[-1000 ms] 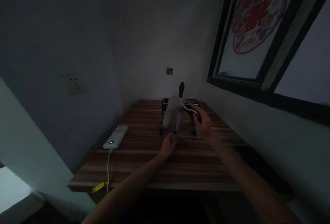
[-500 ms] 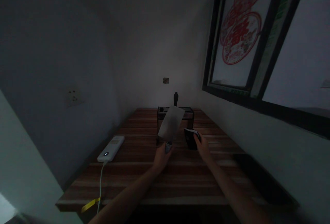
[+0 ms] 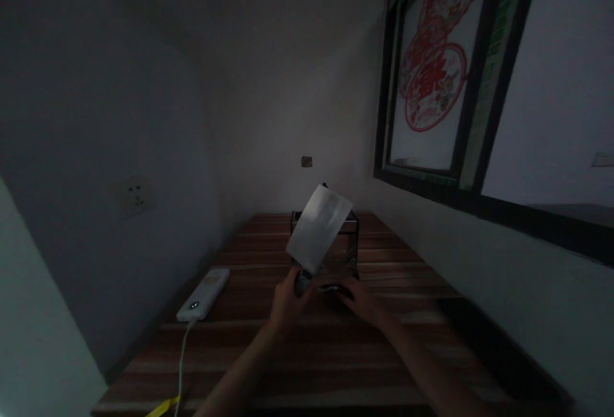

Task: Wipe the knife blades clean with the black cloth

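Observation:
My left hand (image 3: 286, 302) is closed round the handle of a cleaver (image 3: 320, 226). Its broad pale metal blade points up and leans to the right. Beside it, my right hand (image 3: 362, 300) grips a dark, cloth-like piece with a pale edge (image 3: 330, 288), low by the cleaver's handle; blur and dim light hide its exact kind and whether it touches the handle. Just behind the blade stands a dark-framed rack (image 3: 354, 228), partly covered by it. The tip of a black handle (image 3: 325, 185) shows above the blade.
A white power bank (image 3: 204, 295) with a pale cable (image 3: 181, 359) and yellow tag (image 3: 163, 407) lies on the left of the striped wooden table (image 3: 249, 334). A long dark object (image 3: 499, 346) lies along the right edge. Walls and a framed window (image 3: 432, 84) enclose the table.
My right hand has brought the dark piece leftward to the cleaver's handle beside my left hand. The blade has tilted further right. The view has shifted slightly upward.

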### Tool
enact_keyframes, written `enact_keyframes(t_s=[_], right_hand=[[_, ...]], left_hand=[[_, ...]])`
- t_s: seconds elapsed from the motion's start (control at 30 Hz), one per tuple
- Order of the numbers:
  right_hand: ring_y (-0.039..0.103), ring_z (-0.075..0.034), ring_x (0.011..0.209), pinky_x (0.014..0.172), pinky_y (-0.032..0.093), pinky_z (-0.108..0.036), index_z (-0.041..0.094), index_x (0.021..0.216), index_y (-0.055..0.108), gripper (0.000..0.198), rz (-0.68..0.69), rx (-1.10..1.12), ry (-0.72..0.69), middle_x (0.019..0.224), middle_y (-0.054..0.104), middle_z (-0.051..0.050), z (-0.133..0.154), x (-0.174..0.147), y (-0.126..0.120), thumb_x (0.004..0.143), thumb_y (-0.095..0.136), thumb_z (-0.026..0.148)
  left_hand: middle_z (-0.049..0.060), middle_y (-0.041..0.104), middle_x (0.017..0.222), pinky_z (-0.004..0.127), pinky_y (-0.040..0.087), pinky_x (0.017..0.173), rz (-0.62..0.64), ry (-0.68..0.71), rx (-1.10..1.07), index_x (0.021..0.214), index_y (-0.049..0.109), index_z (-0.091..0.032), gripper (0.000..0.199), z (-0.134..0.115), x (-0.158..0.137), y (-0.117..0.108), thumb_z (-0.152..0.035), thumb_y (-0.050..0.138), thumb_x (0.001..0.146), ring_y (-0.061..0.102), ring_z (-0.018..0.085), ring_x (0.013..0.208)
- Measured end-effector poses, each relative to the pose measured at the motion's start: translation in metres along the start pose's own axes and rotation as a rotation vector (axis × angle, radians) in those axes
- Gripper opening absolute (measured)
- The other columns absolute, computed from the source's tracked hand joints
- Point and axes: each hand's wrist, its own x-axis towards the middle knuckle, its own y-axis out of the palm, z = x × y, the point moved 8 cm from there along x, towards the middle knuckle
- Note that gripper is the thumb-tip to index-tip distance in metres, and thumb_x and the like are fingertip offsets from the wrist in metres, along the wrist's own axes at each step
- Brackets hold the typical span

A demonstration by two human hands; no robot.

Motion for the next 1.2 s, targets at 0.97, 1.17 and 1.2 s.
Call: enact_keyframes(t_s=[0.97,1.17,1.2], right_hand=[[0.052,-0.021,0.105,0.092,0.036,-0.036,0.025,0.106,0.061,0.039,0.205,0.096,0.031,0.11,0.06,-0.005,0.025,0.0,0.006,0.079,0.049,0.051],[0.06,-0.021,0.082,0.076,0.045,-0.033,0.018,0.083,0.064,0.042,-0.304,0.165,0.211,0.084,0.067,-0.007,-0.026,0.007,-0.045,0.083,0.039,0.051],[0.06,-0.022,0.081,0.075,0.045,-0.034,0.018,0.083,0.063,0.042,-0.38,0.165,0.232,0.084,0.067,-0.008,-0.035,0.005,-0.054,0.084,0.037,0.051]], left_hand=[[0.008,0.063,0.094,0.032,0.028,0.085,0.025,0.768,1.136,0.113,0.051,-0.019,0.038,-0.273,0.252,-0.13,-0.043,0.042,0.085,0.055,0.02,0.094],[0.004,0.063,0.095,0.034,0.026,0.087,0.132,0.795,1.228,0.108,0.057,-0.024,0.033,-0.302,0.282,-0.105,-0.041,0.052,0.08,0.052,0.023,0.1],[0.003,0.063,0.096,0.033,0.025,0.087,0.163,0.793,1.229,0.106,0.059,-0.025,0.032,-0.305,0.286,-0.1,-0.041,0.053,0.079,0.051,0.023,0.101]])
